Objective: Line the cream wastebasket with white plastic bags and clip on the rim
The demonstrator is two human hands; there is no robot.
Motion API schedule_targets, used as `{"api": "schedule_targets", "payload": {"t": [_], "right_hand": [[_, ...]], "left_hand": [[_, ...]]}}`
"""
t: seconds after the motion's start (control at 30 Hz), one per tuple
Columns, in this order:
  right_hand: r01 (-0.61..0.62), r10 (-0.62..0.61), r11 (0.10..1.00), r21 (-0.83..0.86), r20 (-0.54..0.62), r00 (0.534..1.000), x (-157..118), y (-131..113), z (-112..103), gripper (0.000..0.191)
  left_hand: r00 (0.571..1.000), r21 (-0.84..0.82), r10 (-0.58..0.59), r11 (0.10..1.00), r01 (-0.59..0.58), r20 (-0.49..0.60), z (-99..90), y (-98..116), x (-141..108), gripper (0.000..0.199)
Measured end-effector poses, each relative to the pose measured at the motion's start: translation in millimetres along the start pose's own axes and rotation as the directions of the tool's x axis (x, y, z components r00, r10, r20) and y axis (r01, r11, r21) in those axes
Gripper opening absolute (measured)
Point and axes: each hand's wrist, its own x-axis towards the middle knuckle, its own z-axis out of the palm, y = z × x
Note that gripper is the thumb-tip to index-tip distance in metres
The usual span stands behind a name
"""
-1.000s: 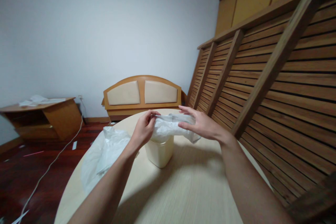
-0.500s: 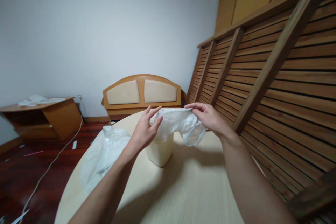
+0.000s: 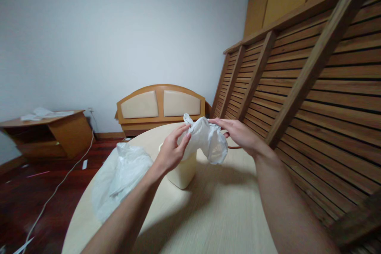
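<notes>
A thin white plastic bag [image 3: 199,134] is bunched between my two hands, above a cream-coloured bin [image 3: 183,174] standing upright on the table. My left hand [image 3: 173,147] pinches the bag's left side between thumb and fingers. At the other side, my right hand [image 3: 238,133] grips the bag's edge with its fingertips. A loose fold of the bag hangs down below the right fingers. The bin's rim is mostly hidden behind the bag and my left hand.
On the pale round table [image 3: 226,206], a second crumpled plastic bag [image 3: 127,170] lies left of the bin. A slatted wooden panel [image 3: 312,107] leans close on the right. Behind stands a headboard [image 3: 160,103]; a low cabinet [image 3: 68,135] is at left, with a cable [image 3: 56,190] across the floor.
My hands have come closer together, the left moving rightward. The bag, stretched between them before, is now gathered, with a loop of it sticking up.
</notes>
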Motion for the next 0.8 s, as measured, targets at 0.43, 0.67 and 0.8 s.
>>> {"api": "schedule_targets", "payload": {"t": [0.43,0.67,0.8], "right_hand": [[0.084,-0.18,0.962,0.26,0.373,0.91,-7,-10,24,0.046],[0.242,-0.283,0.959,0.147,0.474,0.834,-12,-9,23,0.049],[0.364,-0.302,0.93,-0.056,0.449,0.841,-11,-4,18,0.049]], "left_hand": [[0.978,0.005,0.194,0.981,-0.194,-0.07,10.3,8,-7,0.024],[0.996,0.021,0.036,0.999,-0.034,-0.081,6.4,9,-7,0.01],[0.996,0.03,0.004,1.0,-0.001,-0.084,4.4,7,-6,0.006]]}}
